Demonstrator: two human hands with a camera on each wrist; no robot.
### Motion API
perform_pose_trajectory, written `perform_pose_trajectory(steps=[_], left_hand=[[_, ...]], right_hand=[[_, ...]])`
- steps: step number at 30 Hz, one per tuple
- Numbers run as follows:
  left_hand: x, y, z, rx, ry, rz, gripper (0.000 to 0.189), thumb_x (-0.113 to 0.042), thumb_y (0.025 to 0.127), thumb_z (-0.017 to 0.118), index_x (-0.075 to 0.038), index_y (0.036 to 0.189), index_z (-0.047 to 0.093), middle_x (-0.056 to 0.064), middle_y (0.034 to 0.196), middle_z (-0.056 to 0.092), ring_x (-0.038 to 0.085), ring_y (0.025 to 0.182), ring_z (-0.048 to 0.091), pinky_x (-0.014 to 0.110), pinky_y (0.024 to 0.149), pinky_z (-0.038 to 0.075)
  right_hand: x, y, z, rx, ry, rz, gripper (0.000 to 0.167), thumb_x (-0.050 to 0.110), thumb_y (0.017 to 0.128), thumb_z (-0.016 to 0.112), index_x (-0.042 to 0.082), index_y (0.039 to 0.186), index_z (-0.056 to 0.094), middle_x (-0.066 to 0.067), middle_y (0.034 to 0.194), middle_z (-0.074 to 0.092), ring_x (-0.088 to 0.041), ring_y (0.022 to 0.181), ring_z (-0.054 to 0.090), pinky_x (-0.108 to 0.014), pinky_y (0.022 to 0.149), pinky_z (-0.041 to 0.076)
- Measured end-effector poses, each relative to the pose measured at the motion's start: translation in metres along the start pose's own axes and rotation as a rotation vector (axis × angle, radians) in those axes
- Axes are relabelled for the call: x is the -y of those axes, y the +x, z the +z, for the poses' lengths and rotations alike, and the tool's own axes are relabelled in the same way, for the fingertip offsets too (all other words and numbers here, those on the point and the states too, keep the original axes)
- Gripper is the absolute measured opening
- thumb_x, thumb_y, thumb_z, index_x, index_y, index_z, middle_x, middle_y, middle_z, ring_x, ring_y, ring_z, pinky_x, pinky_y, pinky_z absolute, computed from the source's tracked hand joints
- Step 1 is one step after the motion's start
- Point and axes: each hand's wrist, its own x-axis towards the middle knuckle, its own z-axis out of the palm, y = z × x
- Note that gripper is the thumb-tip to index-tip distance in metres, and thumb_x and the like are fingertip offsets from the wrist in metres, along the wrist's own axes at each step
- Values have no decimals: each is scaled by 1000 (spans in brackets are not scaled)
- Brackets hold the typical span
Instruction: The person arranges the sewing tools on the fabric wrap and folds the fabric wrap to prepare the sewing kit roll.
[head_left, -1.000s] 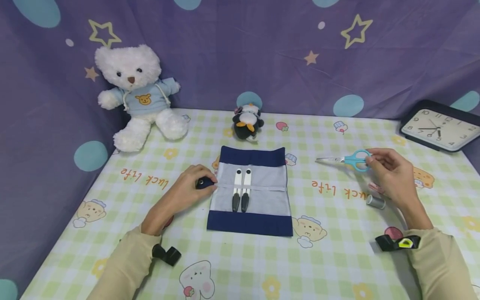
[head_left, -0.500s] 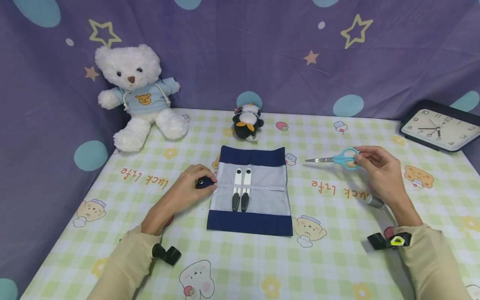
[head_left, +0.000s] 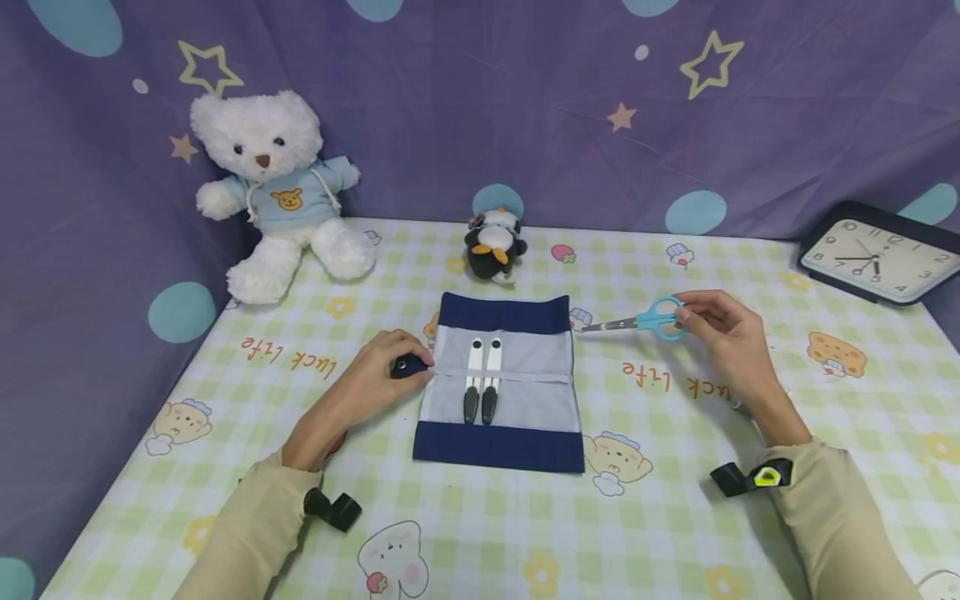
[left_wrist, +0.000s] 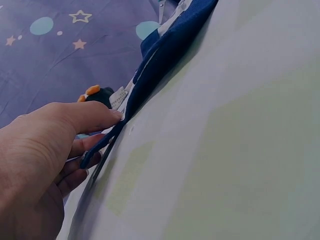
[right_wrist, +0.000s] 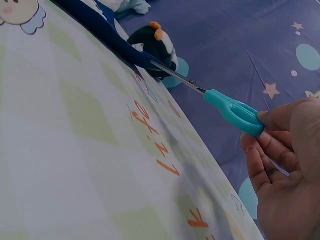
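Observation:
A navy-and-grey fabric pouch [head_left: 525, 400] lies spread flat at mid-table. Two slim tools [head_left: 492, 367], white at one end and black at the other, are side by side on its grey lining under a thin band. At the pouch's left edge my left hand [head_left: 378, 367] pinches the navy snap tab [head_left: 405, 365], its thumb on top in the left wrist view. My right hand [head_left: 727, 342] holds small scissors [head_left: 660, 318] by their light-blue handles between thumb and fingers. The scissors are closed, above the tabletop, their blades pointing left with the tips close to the pouch's upper right edge.
A white teddy bear [head_left: 277, 200] sits at the back left and a small penguin plush [head_left: 495, 244] lies behind the pouch. A black-framed clock [head_left: 877, 254] stands at the back right. The right wrist mostly hides a grey object. Checked cloth [head_left: 660, 533] covers the table.
My right hand has carried the scissors leftward, bringing the tips close to the pouch. The grey thread spool has become mostly hidden behind the right wrist. The left hand has stayed put.

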Motion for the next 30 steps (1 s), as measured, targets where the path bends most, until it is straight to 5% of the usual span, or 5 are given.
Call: perform_pose_trajectory(steps=[18, 30], left_hand=[[-1, 0, -1, 2, 9, -7, 9, -17, 95, 78, -16, 103, 75, 3, 115, 66, 27, 115, 55, 53, 100, 44], [-1, 1, -1, -7, 13, 7, 9, -15, 94, 78, -15, 103, 75, 3, 114, 66, 27, 113, 55, 51, 98, 44]], right_hand=[[0, 4, 29, 86, 77, -20, 21, -5, 101, 62, -15, 119, 64, -4, 94, 71, -19, 82, 68, -20, 80, 54], [0, 13, 52, 157, -18, -38, 19, -4, 101, 62, -12, 119, 66, -7, 97, 69, -15, 85, 67, -21, 81, 53]])
